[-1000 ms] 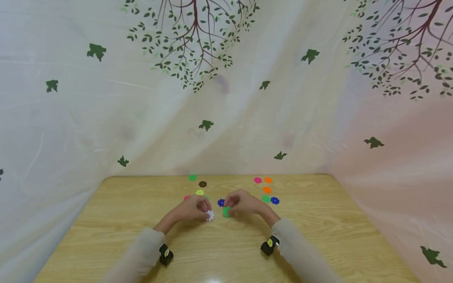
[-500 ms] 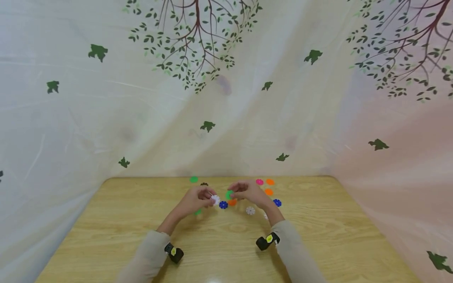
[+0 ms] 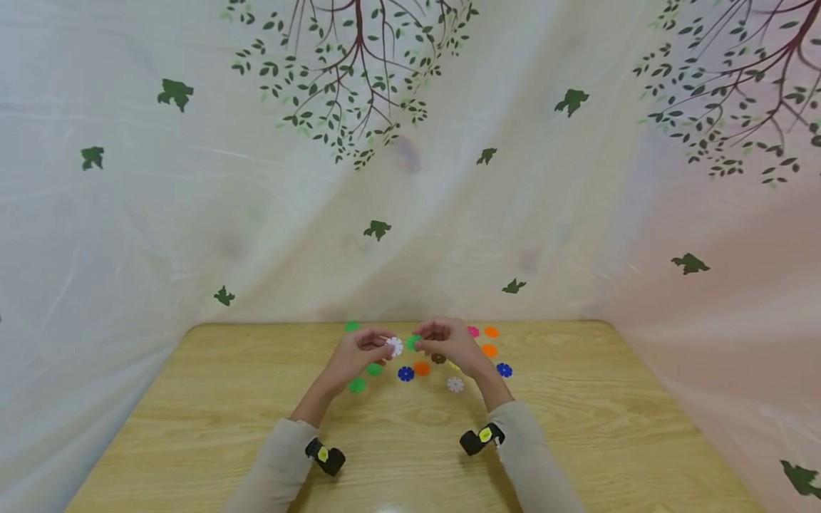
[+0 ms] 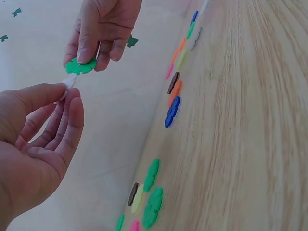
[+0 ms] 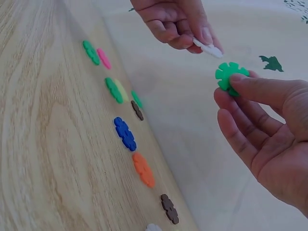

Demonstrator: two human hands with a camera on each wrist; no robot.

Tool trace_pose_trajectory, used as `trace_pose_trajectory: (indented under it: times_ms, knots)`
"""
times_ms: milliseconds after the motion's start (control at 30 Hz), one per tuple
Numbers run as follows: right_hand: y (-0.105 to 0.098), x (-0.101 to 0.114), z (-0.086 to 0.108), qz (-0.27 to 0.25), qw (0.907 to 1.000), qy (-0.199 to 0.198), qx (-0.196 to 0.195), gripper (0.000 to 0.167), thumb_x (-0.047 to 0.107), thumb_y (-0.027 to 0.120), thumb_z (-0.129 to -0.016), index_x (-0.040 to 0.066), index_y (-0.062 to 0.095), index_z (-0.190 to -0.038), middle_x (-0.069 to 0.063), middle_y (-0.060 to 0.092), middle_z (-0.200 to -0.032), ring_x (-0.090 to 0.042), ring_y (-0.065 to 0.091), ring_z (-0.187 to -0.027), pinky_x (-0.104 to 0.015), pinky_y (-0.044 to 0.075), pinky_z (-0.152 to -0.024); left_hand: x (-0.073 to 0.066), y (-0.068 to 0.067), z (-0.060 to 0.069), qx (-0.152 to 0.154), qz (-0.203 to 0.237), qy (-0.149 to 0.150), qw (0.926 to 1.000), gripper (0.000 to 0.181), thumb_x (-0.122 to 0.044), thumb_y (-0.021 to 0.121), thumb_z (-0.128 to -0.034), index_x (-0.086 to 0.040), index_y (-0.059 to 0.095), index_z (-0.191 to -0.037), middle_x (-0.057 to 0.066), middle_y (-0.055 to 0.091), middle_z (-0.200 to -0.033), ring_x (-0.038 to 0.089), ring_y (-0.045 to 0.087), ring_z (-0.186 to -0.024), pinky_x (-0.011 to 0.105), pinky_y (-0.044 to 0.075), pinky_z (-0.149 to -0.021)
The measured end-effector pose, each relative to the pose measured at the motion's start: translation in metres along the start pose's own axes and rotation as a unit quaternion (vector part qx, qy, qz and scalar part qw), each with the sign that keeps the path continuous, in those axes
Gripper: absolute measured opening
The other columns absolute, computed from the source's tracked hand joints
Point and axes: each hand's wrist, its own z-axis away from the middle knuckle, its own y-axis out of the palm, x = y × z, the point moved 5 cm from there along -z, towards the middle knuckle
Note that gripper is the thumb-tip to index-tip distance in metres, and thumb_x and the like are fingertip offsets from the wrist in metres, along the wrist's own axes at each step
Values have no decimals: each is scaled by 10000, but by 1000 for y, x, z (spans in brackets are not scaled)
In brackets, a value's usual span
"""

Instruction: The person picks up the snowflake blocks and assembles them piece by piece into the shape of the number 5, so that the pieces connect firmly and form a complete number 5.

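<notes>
Between thumb and fingers my left hand [image 3: 354, 356] pinches a white notched disc [image 3: 394, 346], a flat flower-shaped piece. A green notched disc [image 3: 413, 343] is pinched the same way by my right hand [image 3: 452, 347]. Both hands are raised above the table. In the left wrist view the edge of the white disc [image 4: 70, 83] lies just under the green disc [image 4: 81, 66], very close to it. The right wrist view shows a small gap between the white disc [image 5: 208, 48] and the green disc [image 5: 231, 76].
Loose notched discs lie on the wooden table [image 3: 404, 442], among them a blue disc [image 3: 406, 374], an orange disc [image 3: 421, 368], a white disc [image 3: 455, 385] and a green disc [image 3: 356, 385]. A printed cloth [image 3: 288, 235] hangs behind the table's far edge.
Both hands have lifted and moved away toward the far side, each keeping its disc. The white and green discs face each other higher above the table, uncovering several loose discs below.
</notes>
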Motion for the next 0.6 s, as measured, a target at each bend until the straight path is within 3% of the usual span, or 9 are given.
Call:
trace_pose_trajectory:
  times_ms: [100, 267, 467, 600]
  knots:
    - [0, 2, 0, -14, 9998, -159, -112, 215, 131, 751, -932, 8, 711, -1103, -5, 712, -891, -259, 633, -751, -374, 523, -608, 2, 1, -3, -99, 23, -9, 9999, 303, -95, 706, -957, 33, 680, -1230, 180, 736, -1019, 227, 723, -880, 415, 630, -808]
    - [2, 2, 0, -163, 9991, -295, -266, 191, 109, 730, -946, -13, 709, -1091, -83, 697, -904, -166, 562, -662, -318, 476, -543, 8, 1, -6, -285, 155, -121, 9994, 305, -91, 689, -968, 37, 683, -1245, 180, 736, -1032, 256, 715, -902, 416, 624, -841]
    - [2, -1, -2, -106, 9982, -271, -525, 161, 105, 708, -962, 5, 722, -1087, -146, 671, -895, -153, 509, -589, -345, 462, -515, 7, 5, -10, -381, 257, -127, 9989, 330, -104, 668, -986, 41, 665, -1283, 166, 737, -1089, 222, 714, -927, 365, 624, -849]
    - [3, 2, -3, 242, 9961, -481, -693, 134, 124, 716, -959, 42, 746, -1061, -199, 704, -976, -218, 611, -720, -358, 567, -627, 7, 6, -13, -504, 358, -51, 9981, 320, -85, 654, -992, 48, 660, -1283, 160, 729, -1082, 247, 699, -946, 276, 615, -801]
